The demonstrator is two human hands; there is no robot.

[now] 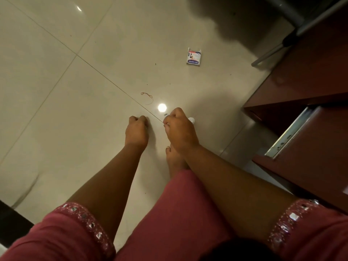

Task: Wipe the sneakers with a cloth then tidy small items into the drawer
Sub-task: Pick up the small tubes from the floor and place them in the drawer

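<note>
1. Pink, mirror-trimmed sleeves (84, 221) frame both arms reaching down to the floor (56, 81).
2. The left hand (136, 131) is curled, fingertips at the tile; a thin item shows at them, too small to tell.
3. The right hand (178, 129) is curled round a small white item (192, 120), mostly hidden.
4. A box (194, 56) reading "Hansaplast" lies well apart ahead; a red thread (147, 97) lies nearer.
5. The drawer (310, 136) stands open at right in a maroon cabinet (310, 72).
6. A bare foot (175, 162) rests beneath the right wrist.
</note>
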